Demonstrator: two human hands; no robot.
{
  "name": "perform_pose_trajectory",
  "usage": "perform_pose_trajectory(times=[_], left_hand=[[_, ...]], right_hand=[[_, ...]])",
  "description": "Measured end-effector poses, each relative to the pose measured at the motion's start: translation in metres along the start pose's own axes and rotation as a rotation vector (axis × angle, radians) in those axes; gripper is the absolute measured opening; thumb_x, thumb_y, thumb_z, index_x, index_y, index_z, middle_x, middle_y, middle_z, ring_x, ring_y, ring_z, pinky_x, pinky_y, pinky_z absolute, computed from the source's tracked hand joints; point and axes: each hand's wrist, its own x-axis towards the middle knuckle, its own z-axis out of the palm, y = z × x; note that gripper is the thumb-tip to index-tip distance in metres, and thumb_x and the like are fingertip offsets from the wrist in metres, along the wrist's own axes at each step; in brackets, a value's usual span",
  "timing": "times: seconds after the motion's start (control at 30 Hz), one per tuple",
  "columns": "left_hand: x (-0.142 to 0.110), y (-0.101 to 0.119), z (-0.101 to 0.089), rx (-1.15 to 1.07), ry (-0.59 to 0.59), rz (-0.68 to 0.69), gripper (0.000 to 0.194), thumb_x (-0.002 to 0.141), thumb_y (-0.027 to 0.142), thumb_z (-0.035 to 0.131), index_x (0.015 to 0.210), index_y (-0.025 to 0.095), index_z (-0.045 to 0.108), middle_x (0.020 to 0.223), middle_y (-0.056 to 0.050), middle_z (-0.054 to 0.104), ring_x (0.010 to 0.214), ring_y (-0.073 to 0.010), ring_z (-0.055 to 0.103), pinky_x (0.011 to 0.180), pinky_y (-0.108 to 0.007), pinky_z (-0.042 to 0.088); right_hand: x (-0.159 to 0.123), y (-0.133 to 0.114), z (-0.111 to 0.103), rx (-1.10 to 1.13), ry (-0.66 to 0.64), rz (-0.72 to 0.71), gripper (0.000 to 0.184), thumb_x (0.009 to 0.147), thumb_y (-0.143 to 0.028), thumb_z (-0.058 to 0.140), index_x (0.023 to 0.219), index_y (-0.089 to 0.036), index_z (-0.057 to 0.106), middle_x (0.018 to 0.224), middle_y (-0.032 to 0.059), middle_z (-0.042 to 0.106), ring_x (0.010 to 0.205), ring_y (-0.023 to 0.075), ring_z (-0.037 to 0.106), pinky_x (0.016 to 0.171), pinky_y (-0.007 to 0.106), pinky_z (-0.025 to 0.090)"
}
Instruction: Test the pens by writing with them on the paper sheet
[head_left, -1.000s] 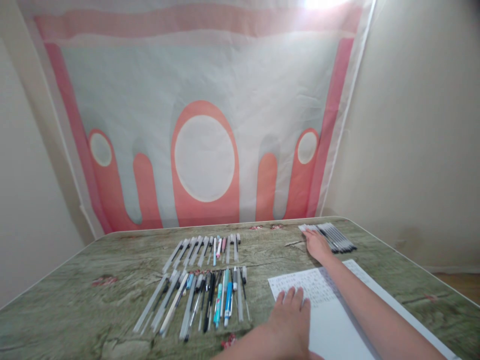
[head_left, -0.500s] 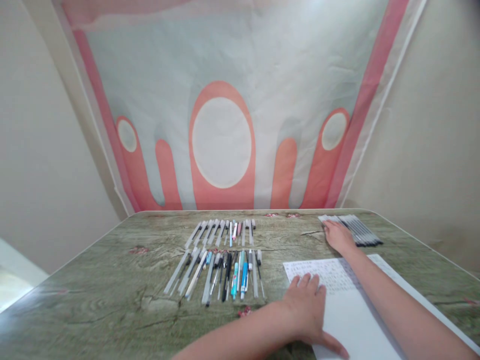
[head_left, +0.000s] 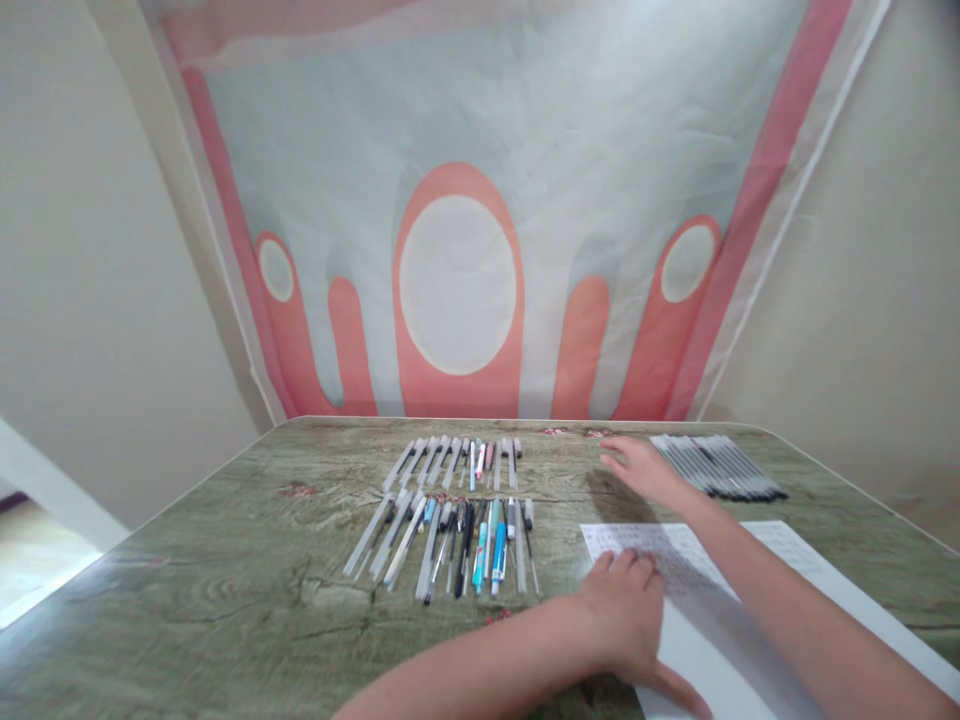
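My left hand (head_left: 624, 610) lies flat with spread fingers on a white sheet of paper (head_left: 720, 650) that has handwriting along its top. Reaching past the paper, my right hand (head_left: 646, 470) is over the wooden table with its fingers stretched to the left and holds nothing. To its right is a neat row of slim pens or refills (head_left: 716, 468), clear with dark ends, laid side by side. Left of both hands, a nearer group of mixed pens and caps (head_left: 450, 545) and a farther group of pens and caps (head_left: 454, 463) lie on the tabletop.
The wood-grain table (head_left: 225, 590) has a rounded back edge. Behind it hangs a pale cloth backdrop (head_left: 540, 130) with coral arches. Plain walls (head_left: 112, 250) stand at both sides.
My right hand has left the row of slim pens and moved left over the table. The left hand stays on the paper. The view has shifted slightly left.
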Motion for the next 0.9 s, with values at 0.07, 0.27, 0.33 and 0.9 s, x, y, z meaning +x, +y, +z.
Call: perform_pose_trajectory(times=[0.07, 0.27, 0.33, 0.9], left_hand=[[0.001, 0.001, -0.001, 0.025, -0.022, 0.007, 0.108, 0.047, 0.069, 0.058, 0.13, 0.005, 0.031, 0.133, -0.022, 0.032, 0.121, -0.0375, 0.028, 0.1, -0.046, 0.019], [0.001, 0.007, -0.01, 0.081, -0.142, 0.032, 0.106, 0.054, 0.071, 0.049, 0.132, 0.004, 0.024, 0.137, -0.019, 0.026, 0.123, -0.0347, 0.025, 0.099, -0.046, 0.02], [0.0, 0.008, -0.014, 0.113, -0.165, 0.051, 0.104, 0.056, 0.072, 0.047, 0.13, 0.001, 0.027, 0.134, -0.021, 0.029, 0.121, -0.0341, 0.029, 0.099, -0.044, 0.022], [-0.072, -0.023, -0.089, 0.463, -0.144, -0.45, 0.017, 0.067, 0.01, 0.052, 0.082, 0.014, 0.059, 0.086, -0.01, 0.058, 0.079, -0.0216, 0.055, 0.072, -0.034, 0.044]], right_hand=[[0.004, -0.034, 0.009, 0.154, -0.113, -0.081, 0.031, 0.079, -0.029, 0.047, 0.105, -0.015, 0.057, 0.101, 0.0083, 0.062, 0.085, 0.0171, 0.058, 0.077, 0.029, 0.044], [0.023, -0.096, 0.034, 0.315, -0.168, -0.166, 0.027, 0.075, -0.026, 0.053, 0.098, -0.015, 0.061, 0.091, 0.0088, 0.065, 0.077, 0.0167, 0.059, 0.071, 0.028, 0.044], [0.028, -0.102, 0.039, 0.353, -0.128, -0.134, 0.025, 0.076, -0.024, 0.051, 0.097, -0.014, 0.062, 0.087, 0.0082, 0.065, 0.073, 0.0158, 0.058, 0.068, 0.026, 0.044], [0.008, -0.109, 0.036, 0.344, -0.376, -0.221, 0.011, 0.07, -0.018, 0.054, 0.075, -0.014, 0.063, 0.07, 0.0014, 0.059, 0.062, 0.0102, 0.05, 0.057, 0.02, 0.037]])
